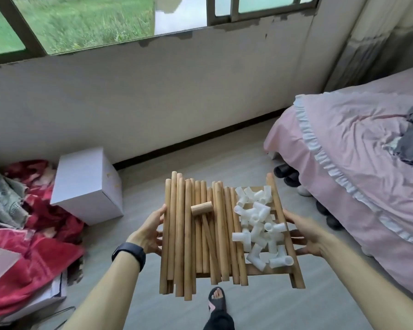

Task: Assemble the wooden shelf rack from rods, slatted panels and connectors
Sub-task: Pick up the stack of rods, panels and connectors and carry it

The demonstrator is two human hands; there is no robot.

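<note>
Head view, looking down. A slatted wooden panel (295, 275) is carried level above the grey floor (284, 310), serving as a tray.

Left hand (150, 232): clamped on the panel's left side, thumb up against the outermost rod and fingers reaching beneath. The panel's own left edge is hidden under the load. A black wristband (129, 254) sits on this wrist.

Right hand (301, 234): clamped on the panel's right rail, thumb lying along the top and fingers underneath.

Load on the panel:
- A bundle of round light-wood rods (186, 234) lies side by side across the left and middle, with their ends overhanging the near and far edges.
- A small wooden mallet (202, 209) rests on top of the rods, with its head toward the far side and its handle slanting toward the person.
- A heap of white plastic tube connectors (260, 225) lies just right of the rods, against the right rail.

Surroundings: a bed with a pink frilled cover (355, 151) at right, dark shoes (285, 173) by its foot, a white cardboard box (86, 184) and a red blanket (34, 253) at left. A foot in a black sandal (217, 297) stands on the floor below the panel.
</note>
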